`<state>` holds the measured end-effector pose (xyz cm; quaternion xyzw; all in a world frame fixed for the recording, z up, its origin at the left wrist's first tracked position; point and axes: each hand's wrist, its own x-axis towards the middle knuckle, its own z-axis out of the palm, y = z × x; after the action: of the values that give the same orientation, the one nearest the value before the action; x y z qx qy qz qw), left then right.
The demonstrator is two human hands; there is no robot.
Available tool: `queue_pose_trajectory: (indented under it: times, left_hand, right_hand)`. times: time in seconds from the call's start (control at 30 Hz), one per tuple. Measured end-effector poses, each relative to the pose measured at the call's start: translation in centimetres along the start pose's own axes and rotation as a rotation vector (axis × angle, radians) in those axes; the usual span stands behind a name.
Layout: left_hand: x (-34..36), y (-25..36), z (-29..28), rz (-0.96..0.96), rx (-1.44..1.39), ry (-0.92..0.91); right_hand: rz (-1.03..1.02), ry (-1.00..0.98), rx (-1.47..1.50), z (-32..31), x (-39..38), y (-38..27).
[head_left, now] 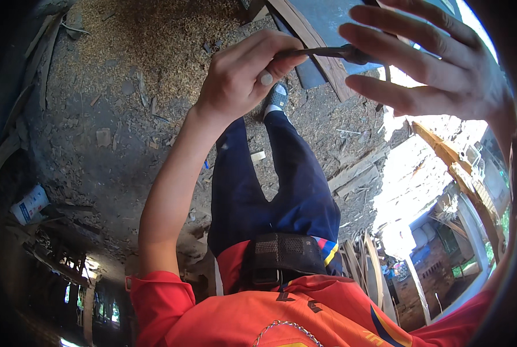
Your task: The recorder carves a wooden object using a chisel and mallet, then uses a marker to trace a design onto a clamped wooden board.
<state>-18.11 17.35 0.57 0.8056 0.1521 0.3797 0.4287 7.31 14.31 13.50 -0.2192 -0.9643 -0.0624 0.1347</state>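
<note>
My left hand [241, 75] is raised in front of me and pinches a thin dark rod-like tool [322, 52] between thumb and fingers. The tool points right, and its thicker end [357, 55] reaches my right hand [438, 63]. That hand is held up flat with the fingers spread, and its palm side is against the tool's end. I cannot tell whether the palm is pressing on the tool. Below the hands I see my navy trousers [281, 191], a grey shoe [278, 95] and my orange shirt [293, 312].
The ground [131, 63] is dirt covered with sawdust and wood scraps. A blue board with a wooden edge [322, 23] leans at the top. Loose planks [357, 173] lie at the right, a white sack [30, 203] at the left, and sunlit buildings at the far right.
</note>
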Motion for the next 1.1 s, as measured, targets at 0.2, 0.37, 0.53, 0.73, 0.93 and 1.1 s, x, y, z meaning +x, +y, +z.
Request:
queue_pose_trajectory:
  times: [0.2, 0.37, 0.53, 0.73, 0.93, 1.1]
  left_hand:
    - [0.6, 0.4, 0.1, 0.016, 0.077, 0.021]
    - [0.6, 0.8, 0.0, 0.025, 0.127, 0.039]
    - [0.5, 0.9, 0.4, 0.053, 0.197, 0.126]
    - [0.6, 0.1, 0.2, 0.114, 0.321, 0.147]
    - [0.9, 0.6, 0.1, 0.082, 0.307, 0.123]
    - [0.6, 1.3, -0.1, -0.026, 0.307, 0.051]
  right_hand:
    - [-0.12, 0.149, 0.109, 1.4, -0.6, 0.5]
    - [-0.29, 0.173, 0.053, 1.6, 0.7, 0.6]
    - [-0.014, 0.039, 0.122, -0.8, 2.7, 0.2]
    - [-0.318, -0.175, -0.115, -0.4, 1.2, 0.9]
    - [0.235, 0.206, 0.063, 3.2, -1.0, -3.6]
    - [0.474, 0.238, -0.085, 3.1, 0.9, -5.4]
